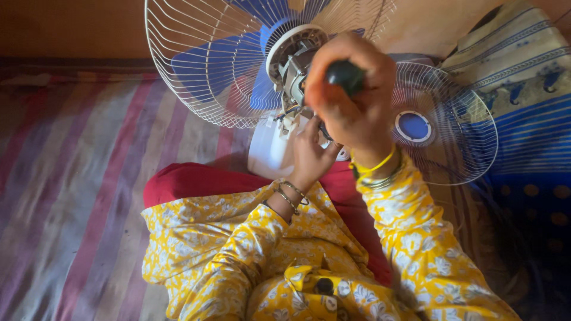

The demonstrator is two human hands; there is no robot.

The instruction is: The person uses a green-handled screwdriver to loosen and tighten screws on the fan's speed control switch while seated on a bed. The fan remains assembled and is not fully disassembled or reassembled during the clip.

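Two hands meet at the bared motor (295, 66) of a table fan, both arms reaching forward from yellow flowered sleeves. Furthest left, the rear wire guard (205, 65) with its blue blades stands tilted behind the motor. The left hand (311, 153), bangles at the wrist, comes up from below with the forearm angled to the right; its fingers are partly curled and press against the white fan housing (267, 151) just under the motor, whether they pinch anything there is hidden. Above and to the right, the right hand (354, 101) is bent at the wrist and clenched around the dark green handle of a screwdriver (345, 76), whose tip is hidden behind the fingers near the motor. Further right, the loose front guard (446, 128) lies flat on the striped mat (71, 178).
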